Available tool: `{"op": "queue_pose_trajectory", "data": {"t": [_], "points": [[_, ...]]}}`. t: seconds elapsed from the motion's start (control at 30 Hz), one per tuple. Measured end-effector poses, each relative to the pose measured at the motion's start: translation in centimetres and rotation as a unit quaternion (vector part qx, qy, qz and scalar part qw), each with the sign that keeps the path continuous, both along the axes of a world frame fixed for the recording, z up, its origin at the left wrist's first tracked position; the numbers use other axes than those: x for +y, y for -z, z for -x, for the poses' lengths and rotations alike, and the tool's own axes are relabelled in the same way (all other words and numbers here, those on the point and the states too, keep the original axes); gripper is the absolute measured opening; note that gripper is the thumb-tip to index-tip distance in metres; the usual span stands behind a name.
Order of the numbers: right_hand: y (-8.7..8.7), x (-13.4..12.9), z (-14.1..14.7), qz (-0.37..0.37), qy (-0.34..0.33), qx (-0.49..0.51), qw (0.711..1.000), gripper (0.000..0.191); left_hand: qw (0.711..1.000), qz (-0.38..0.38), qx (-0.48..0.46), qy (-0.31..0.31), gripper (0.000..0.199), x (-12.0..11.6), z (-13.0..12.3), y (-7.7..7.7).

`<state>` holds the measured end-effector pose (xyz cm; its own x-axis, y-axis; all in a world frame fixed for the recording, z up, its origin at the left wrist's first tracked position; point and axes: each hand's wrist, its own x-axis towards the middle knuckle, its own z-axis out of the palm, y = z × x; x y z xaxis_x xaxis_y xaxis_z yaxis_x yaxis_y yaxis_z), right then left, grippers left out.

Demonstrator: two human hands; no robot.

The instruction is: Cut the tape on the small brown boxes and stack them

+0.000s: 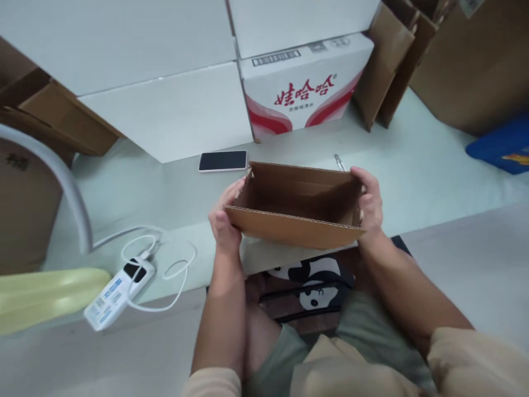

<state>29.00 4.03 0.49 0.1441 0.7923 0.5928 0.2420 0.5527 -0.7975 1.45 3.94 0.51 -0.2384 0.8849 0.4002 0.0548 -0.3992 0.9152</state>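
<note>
An open brown cardboard box (297, 227) is held up between my two hands, over the front edge of the table. Its top faces me, and no contents show in its shaded inside. My left hand (227, 218) grips the left end, thumb on the near side and fingers behind. At the right end, my right hand (369, 204) has its fingers wrapped round the box's edge. A phone (223, 161) with a dark screen lies just behind the box on the left. A small metallic item (339, 162) lies behind its right side.
A white and red carton (306, 91) stands at the back beside white panels (173, 110). Folded cardboard (382, 66) leans to its right. On the left are a power bank (119, 292) with a white cable and a yellow object (49, 295). A blue item (502, 144) is far right.
</note>
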Motion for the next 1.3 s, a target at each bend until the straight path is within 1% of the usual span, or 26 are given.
{"op": "queue_pose_trajectory", "data": {"t": [0.07,0.1,0.17,0.27,0.33,0.43,0.53,0.63,0.77,0.8,0.9,0.97,1.07,1.17,1.3], "points": [[0.4,0.2,-0.4,0.006,-0.024,0.036,0.999,0.049,1.000,-0.010,0.013,-0.017,0.080,0.5,-0.7,0.3],[0.6,0.3,-0.6,0.005,-0.038,0.054,0.998,0.050,0.999,-0.031,0.022,-0.030,0.078,0.8,-1.1,0.4],[1.0,0.6,-1.0,-0.007,-0.058,0.074,0.995,0.050,0.991,-0.090,0.046,-0.082,0.066,1.2,-2.2,0.3],[1.4,0.8,-1.5,-0.024,-0.040,0.067,0.997,0.043,0.966,-0.182,0.086,-0.159,0.045,1.8,-3.8,-0.4],[1.4,0.8,-1.8,-0.033,-0.015,0.053,0.998,0.038,0.959,-0.199,0.099,-0.175,0.036,2.1,-4.6,-0.9],[1.2,0.6,-2.0,-0.045,0.003,0.016,0.999,0.037,0.964,-0.181,0.082,-0.176,0.031,2.2,-5.2,-1.6],[1.0,0.3,-1.9,-0.036,0.007,-0.009,0.999,0.041,0.965,-0.171,0.065,-0.186,0.035,1.9,-5.4,-1.9],[1.0,0.1,-1.5,-0.025,0.013,-0.011,1.000,0.042,0.965,-0.182,0.047,-0.183,0.037,1.4,-5.4,-1.8],[0.8,-0.1,-0.9,0.028,-0.003,0.019,0.999,0.050,0.965,-0.207,-0.001,-0.159,0.035,0.8,-5.3,-1.6],[0.6,-0.1,-0.7,0.045,-0.002,0.029,0.999,0.049,0.964,-0.212,-0.007,-0.158,0.035,0.7,-5.2,-1.5],[0.3,0.0,-0.3,0.078,0.027,0.054,0.995,0.031,0.963,-0.220,-0.005,-0.156,0.032,0.6,-4.9,-1.5],[0.2,0.1,-0.1,0.093,0.050,0.073,0.992,0.030,0.962,-0.228,-0.004,-0.152,0.030,0.7,-4.8,-1.4],[0.5,0.1,0.0,0.105,0.083,0.098,0.986,0.034,0.959,-0.240,-0.015,-0.149,0.029,0.7,-4.9,-1.4],[0.7,0.0,0.1,0.101,0.110,0.118,0.982,0.034,0.959,-0.241,-0.021,-0.148,0.030,0.6,-5.0,-1.4],[0.8,0.0,0.2,0.093,0.116,0.130,0.980,0.031,0.967,-0.200,-0.005,-0.157,0.031,0.5,-4.9,-1.4]]}}
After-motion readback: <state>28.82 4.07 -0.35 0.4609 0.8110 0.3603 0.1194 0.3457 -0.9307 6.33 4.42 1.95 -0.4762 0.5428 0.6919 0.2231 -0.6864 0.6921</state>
